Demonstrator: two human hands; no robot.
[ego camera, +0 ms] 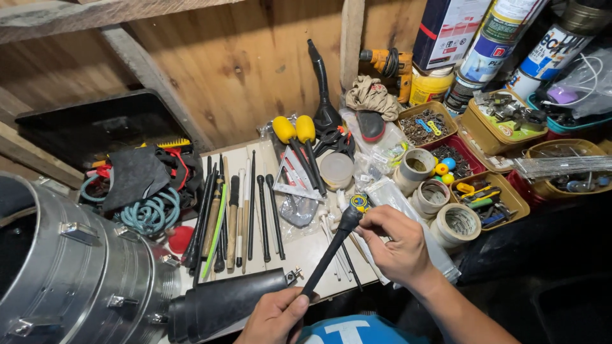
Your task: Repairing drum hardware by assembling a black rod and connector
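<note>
Just in front of the rolls of tape [440, 204], over the cluttered tabletop [306, 251]: left hand [277, 315] closed around black rod [331, 248] at its lower end, steadying; right hand [398, 245] pinching the upper tip, seemingly to work it
</note>
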